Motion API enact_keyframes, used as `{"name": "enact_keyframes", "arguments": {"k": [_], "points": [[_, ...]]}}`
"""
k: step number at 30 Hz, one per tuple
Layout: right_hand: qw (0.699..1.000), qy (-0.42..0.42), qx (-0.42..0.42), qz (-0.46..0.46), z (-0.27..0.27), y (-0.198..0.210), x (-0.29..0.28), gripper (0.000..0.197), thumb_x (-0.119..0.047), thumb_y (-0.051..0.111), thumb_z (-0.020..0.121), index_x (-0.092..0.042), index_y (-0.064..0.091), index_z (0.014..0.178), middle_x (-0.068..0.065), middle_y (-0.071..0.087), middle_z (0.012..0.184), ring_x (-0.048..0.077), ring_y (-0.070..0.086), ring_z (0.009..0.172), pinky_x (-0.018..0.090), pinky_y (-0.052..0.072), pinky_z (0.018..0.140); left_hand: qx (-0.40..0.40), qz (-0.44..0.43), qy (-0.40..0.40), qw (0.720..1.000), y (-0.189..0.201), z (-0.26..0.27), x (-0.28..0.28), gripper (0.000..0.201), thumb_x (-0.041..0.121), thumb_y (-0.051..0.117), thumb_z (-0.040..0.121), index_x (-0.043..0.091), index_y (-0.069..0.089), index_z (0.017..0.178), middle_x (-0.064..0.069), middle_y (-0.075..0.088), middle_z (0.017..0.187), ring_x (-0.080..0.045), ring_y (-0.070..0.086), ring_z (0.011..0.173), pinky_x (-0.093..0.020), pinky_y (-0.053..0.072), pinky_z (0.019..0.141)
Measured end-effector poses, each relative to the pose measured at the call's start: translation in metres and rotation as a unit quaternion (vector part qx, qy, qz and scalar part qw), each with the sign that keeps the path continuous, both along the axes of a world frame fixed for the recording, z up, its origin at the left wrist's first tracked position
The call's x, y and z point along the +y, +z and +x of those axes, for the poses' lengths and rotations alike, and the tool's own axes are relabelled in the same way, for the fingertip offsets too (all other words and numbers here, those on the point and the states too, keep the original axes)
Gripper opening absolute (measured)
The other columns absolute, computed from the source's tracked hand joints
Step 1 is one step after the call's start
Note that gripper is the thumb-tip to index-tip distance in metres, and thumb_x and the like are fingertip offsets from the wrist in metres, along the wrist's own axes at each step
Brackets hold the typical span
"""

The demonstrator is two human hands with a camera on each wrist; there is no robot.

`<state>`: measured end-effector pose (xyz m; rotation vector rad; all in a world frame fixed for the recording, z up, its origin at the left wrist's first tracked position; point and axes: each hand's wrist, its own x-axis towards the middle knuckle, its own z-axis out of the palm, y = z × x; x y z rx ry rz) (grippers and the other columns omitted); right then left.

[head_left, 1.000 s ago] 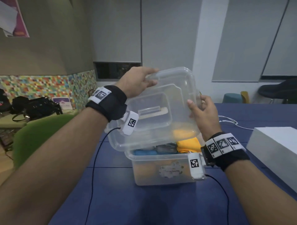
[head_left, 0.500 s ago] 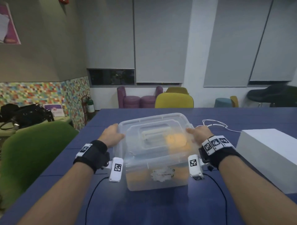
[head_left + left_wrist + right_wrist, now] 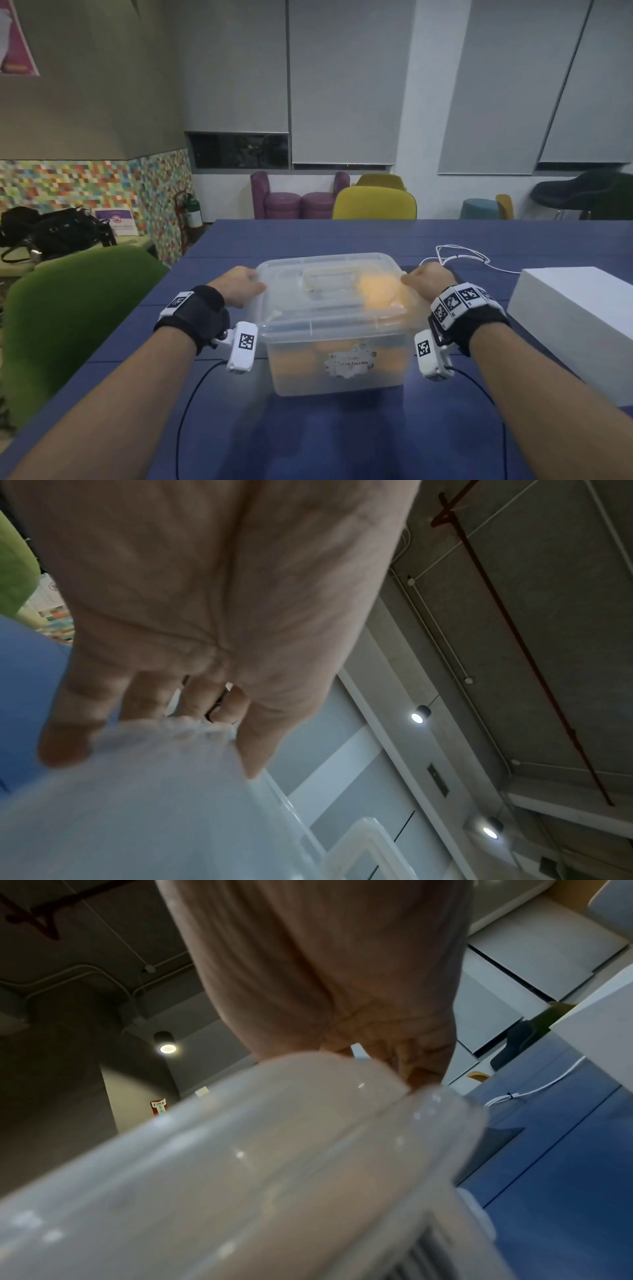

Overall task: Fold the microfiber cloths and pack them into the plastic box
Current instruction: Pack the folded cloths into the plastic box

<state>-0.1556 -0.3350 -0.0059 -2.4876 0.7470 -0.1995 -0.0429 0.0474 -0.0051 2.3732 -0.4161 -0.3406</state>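
Observation:
A clear plastic box (image 3: 339,373) stands on the blue table (image 3: 308,442) with its lid (image 3: 329,291) lying flat on top. Orange cloths (image 3: 376,291) show dimly through the lid and the walls. My left hand (image 3: 239,286) grips the lid's left edge, thumb on top and fingers (image 3: 150,696) down the side past the lid's corner (image 3: 154,791). My right hand (image 3: 428,278) grips the lid's right edge. In the right wrist view its fingers (image 3: 404,1053) curl down behind the lid's rim (image 3: 274,1150).
A white carton (image 3: 575,318) lies close on the right of the box. A white cable (image 3: 462,257) trails behind my right hand. A green chair (image 3: 68,308) stands at the table's left edge, a yellow chair (image 3: 375,204) at its far side.
A second ago both hands held the lid tilted above the open box. They have lowered it, and it now lies flat on the box with a hand at each side.

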Motion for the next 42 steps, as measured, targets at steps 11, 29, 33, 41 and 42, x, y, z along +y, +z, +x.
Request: {"name": "enact_keyframes", "arguments": {"k": [11,29,33,41,42], "points": [[1.0,-0.025,-0.007,0.016,-0.012,-0.008,-0.006,0.029,-0.029,0.057,0.093,-0.005,0.074,0.092,0.013,0.07,0.093,0.031,0.065,0.088,0.03,0.044,0.069,0.061,-0.101,-0.031,0.993,-0.008,-0.016,0.0,0.055,0.051,0.058,0.089,0.038,0.053,0.142,0.002,0.066,0.132,-0.024,0.063,0.123,-0.052,0.054,0.103],[0.954,0.029,-0.013,0.298,-0.029,-0.032,0.005,0.059,-0.064,0.045,0.091,-0.013,0.063,0.114,0.007,0.065,0.074,0.024,0.058,0.059,0.032,0.048,0.06,0.195,-0.201,0.094,0.955,-0.032,-0.02,0.017,0.081,0.077,0.067,0.079,0.013,0.067,0.128,-0.01,0.074,0.116,-0.031,0.072,0.099,-0.041,0.059,0.085],[0.947,-0.004,-0.026,0.319,-0.029,-0.035,0.001,0.074,-0.073,0.058,0.079,-0.006,0.07,0.108,0.012,0.064,0.079,0.027,0.056,0.07,0.039,0.048,0.074,0.22,-0.269,0.081,0.934,-0.029,-0.031,0.013,0.062,0.061,0.066,0.091,0.007,0.07,0.122,-0.019,0.076,0.109,-0.037,0.074,0.101,-0.048,0.062,0.084],[0.987,-0.06,-0.046,0.141,-0.021,-0.024,0.0,0.067,-0.055,0.069,0.086,0.005,0.057,0.113,0.013,0.06,0.107,0.03,0.057,0.094,0.035,0.043,0.077,0.149,-0.235,0.172,0.945,-0.023,-0.027,0.011,0.056,0.052,0.081,0.083,0.0,0.068,0.099,-0.011,0.073,0.078,-0.024,0.073,0.064,-0.037,0.062,0.064],[0.988,-0.063,-0.05,0.13,-0.022,-0.021,0.003,0.057,-0.049,0.07,0.088,0.003,0.054,0.107,0.012,0.057,0.105,0.028,0.054,0.094,0.035,0.041,0.079,0.128,-0.232,0.181,0.947,-0.024,-0.026,0.009,0.055,0.051,0.081,0.083,0.0,0.069,0.099,-0.014,0.074,0.083,-0.026,0.074,0.068,-0.036,0.062,0.063]]}}
